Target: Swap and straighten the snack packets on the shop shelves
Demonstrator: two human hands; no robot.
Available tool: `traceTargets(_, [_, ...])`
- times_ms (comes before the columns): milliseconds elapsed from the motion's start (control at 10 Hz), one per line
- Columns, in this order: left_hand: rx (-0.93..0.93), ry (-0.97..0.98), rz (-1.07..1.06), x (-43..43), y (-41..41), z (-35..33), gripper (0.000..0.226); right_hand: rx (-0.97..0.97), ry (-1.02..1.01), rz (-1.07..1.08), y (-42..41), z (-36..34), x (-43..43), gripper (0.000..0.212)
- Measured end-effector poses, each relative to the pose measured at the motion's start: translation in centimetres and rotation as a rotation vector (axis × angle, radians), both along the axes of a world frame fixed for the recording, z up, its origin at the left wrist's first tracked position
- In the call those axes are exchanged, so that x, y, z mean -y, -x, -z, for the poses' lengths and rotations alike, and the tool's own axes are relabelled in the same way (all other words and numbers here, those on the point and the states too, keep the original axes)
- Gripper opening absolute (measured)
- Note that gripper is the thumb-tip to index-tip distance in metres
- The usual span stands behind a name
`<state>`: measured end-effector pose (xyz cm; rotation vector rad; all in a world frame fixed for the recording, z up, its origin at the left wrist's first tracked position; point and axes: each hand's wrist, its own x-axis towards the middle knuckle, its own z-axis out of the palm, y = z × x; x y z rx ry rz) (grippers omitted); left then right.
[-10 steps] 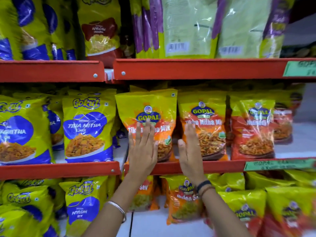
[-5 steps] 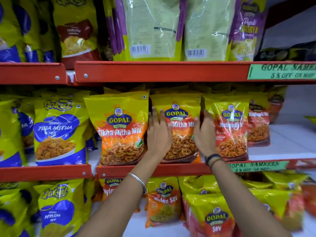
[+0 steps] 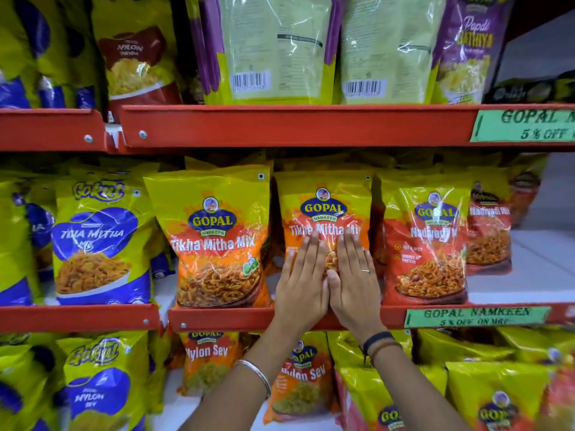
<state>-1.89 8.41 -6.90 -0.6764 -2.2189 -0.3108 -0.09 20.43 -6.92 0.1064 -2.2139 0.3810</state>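
A Gopal Tikha Mitha Mix packet stands upright in the middle of the middle shelf. My left hand and my right hand lie flat side by side on its lower front, fingers straight and pointing up, gripping nothing. A second Tikha Mitha Mix packet stands to the left of it. On the right stands a red Nadiyadi Mix packet, with another packet behind it.
Red shelf lips run above and below the middle row. Blue and yellow Gokul packets fill the left bay. Nylon Sev packets sit on the lower shelf. Pale green packets stand back-out on the top shelf. Green price labels hang at right.
Both hands slid from the first Tikha Mitha Mix packet to the one on its right, then closed together from its edges onto its front. The view shifted right.
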Motion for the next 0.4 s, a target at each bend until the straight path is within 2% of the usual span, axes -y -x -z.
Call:
traceTargets(300, [0.089,-0.013,0.074,0.5,-0.5,-0.8,0.061,0.031,0.018,0.013,-0.2,-0.3,-0.4,0.056])
traceTargets(400, [0.131,-0.042,0.077,1.8,-1.6,-1.2,0.062,0.07,0.091,-0.001,-1.5,-0.9,0.6,0.059])
